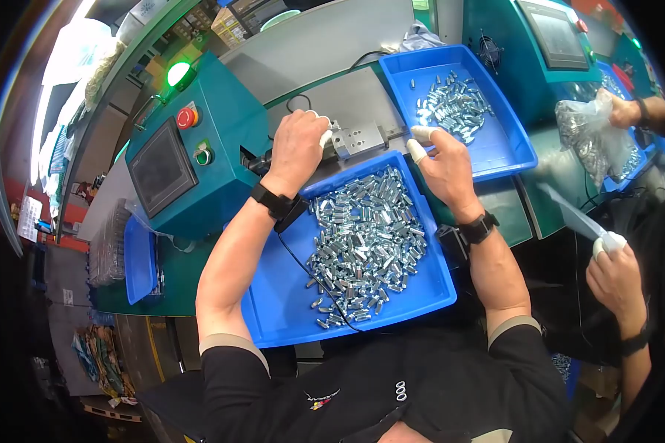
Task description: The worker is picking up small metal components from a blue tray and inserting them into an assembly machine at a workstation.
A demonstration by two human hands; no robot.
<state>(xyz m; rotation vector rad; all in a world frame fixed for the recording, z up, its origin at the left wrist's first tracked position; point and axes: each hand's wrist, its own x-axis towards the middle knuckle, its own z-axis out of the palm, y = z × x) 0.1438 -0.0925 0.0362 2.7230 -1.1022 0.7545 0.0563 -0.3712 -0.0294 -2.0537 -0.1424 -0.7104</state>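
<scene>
My left hand reaches over the left end of a metal fixture on the bench. Its fingers, with white finger cots, are curled down there, and what they pinch is hidden. My right hand is by the fixture's right end, beside the rim of the far tray. Its cot-covered thumb and forefinger are apart, with nothing visible between them. Below both hands, a large blue tray bears a heap of small shiny metal cylindrical parts. More such parts lie in the far blue tray.
A teal machine with a screen, a red emergency button and a lit green lamp stands left. At right, another person's hands work near a clear bag of parts. A thin black cable crosses the near tray.
</scene>
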